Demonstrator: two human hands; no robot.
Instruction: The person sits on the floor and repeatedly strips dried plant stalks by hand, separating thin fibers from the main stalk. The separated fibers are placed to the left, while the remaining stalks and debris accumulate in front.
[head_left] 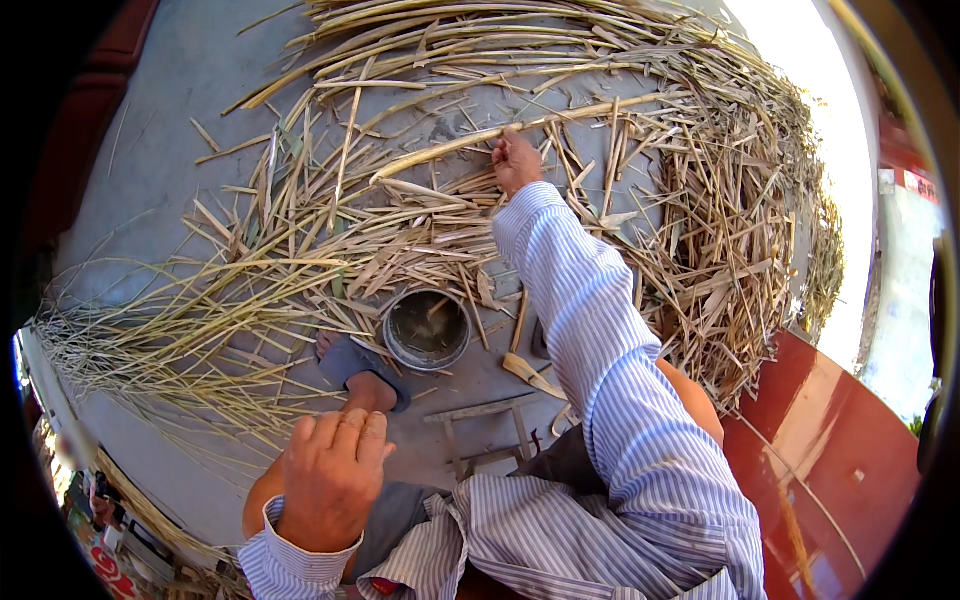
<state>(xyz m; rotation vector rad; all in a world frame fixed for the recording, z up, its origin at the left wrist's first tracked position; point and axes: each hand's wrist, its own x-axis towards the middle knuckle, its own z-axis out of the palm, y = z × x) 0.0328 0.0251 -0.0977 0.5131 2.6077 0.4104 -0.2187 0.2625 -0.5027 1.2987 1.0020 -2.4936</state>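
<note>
A wide litter of dry split cane strips (pixel 420 230) covers the grey floor (pixel 170 150) all round the metal bucket (pixel 427 329). The person sits just behind the bucket. The right hand (pixel 515 160) is stretched far past it, fingers closed on a long pale cane (pixel 520 128) lying across the heap. The left hand (pixel 332 478) rests loosely open on the knee, holding nothing. This looks like picking the next cane; drawing it clear calls for a firm pull back toward the bucket
</note>
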